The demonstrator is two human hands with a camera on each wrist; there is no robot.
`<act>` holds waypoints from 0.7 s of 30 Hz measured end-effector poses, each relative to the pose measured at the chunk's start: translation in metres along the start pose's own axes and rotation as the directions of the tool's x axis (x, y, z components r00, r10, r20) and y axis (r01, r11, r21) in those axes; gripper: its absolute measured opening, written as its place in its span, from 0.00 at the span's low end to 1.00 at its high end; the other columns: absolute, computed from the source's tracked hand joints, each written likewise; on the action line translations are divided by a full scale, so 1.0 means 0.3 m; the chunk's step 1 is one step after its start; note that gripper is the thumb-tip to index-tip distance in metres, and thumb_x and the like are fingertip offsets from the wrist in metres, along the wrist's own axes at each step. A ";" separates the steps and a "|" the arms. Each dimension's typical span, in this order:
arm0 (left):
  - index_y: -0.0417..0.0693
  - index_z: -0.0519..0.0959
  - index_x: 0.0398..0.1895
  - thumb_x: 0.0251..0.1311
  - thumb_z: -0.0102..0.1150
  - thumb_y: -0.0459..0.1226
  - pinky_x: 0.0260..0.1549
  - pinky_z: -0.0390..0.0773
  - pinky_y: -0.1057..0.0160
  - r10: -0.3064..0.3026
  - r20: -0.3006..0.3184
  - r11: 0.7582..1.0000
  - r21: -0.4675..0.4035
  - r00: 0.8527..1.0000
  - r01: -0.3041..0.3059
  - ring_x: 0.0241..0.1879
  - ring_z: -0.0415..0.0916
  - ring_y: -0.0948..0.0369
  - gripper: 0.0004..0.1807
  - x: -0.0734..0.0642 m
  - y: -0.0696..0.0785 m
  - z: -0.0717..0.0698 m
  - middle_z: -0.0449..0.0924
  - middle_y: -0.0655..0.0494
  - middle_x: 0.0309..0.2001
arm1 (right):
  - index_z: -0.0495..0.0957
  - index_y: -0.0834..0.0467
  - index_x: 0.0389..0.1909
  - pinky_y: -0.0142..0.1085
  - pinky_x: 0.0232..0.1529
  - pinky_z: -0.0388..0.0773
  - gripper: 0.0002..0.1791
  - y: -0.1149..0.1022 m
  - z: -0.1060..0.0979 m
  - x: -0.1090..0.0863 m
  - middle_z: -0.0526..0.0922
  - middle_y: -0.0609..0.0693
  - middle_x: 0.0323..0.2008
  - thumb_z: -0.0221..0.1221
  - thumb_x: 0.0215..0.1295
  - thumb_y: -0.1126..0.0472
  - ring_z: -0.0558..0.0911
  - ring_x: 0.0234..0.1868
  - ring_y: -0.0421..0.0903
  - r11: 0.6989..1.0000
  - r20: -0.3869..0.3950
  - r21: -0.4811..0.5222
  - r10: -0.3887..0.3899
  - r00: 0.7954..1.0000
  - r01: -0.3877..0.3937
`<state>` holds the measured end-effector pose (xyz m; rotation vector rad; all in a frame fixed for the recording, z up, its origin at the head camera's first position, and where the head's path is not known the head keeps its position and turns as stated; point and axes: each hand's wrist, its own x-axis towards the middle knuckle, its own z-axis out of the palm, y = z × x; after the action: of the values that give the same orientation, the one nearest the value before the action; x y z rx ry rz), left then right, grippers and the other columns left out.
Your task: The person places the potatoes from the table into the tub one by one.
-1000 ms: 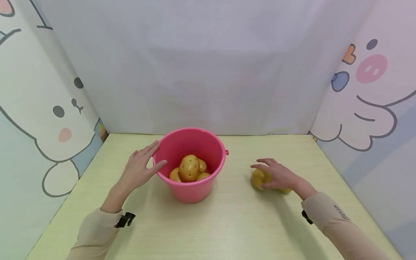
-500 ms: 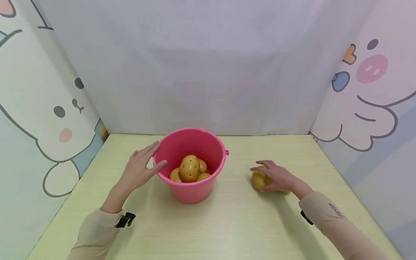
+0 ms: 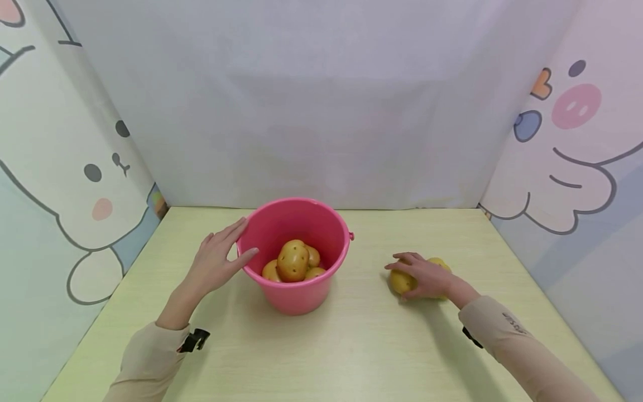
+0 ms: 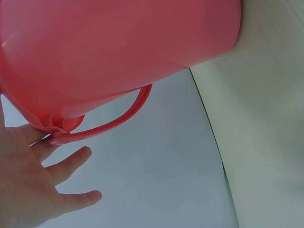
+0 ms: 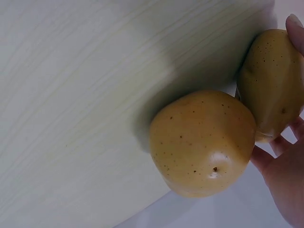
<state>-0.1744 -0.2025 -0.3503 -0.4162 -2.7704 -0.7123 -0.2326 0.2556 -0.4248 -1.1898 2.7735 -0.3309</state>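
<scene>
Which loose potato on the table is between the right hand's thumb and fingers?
The potato nearer the pink bucket has the right hand around it; the other loose potato lies outside that grip.

Pink bucket (image 3: 296, 298) | yellow-brown, dark-specked potatoes (image 5: 202, 142) | pale yellow, wood-grained table (image 3: 321, 357) | beige sleeves (image 3: 153, 354) | grey-white back wall (image 3: 321, 111) | pale side walls (image 3: 50, 128), cartoon-animal print

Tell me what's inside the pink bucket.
Four potatoes show inside the pink bucket: one on top, the others partly hidden around it. The bottom and anything beneath the potatoes are covered.
</scene>
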 end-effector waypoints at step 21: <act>0.44 0.56 0.65 0.54 0.52 0.53 0.52 0.47 0.37 -0.002 0.009 1.000 0.004 1.000 0.002 0.58 0.56 0.45 0.38 -0.001 0.001 -0.004 0.57 0.45 0.62 | 0.70 0.51 0.54 0.51 0.44 0.68 0.35 -0.005 0.009 0.006 0.66 0.59 0.53 0.64 0.44 0.41 0.63 0.53 0.58 0.997 -0.007 -0.071 0.024 1.000 -0.025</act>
<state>-0.1739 -0.2029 -0.3492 -0.4169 -2.7800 -0.7076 -0.2323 0.2528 -0.4269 -1.1709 2.8250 -0.2354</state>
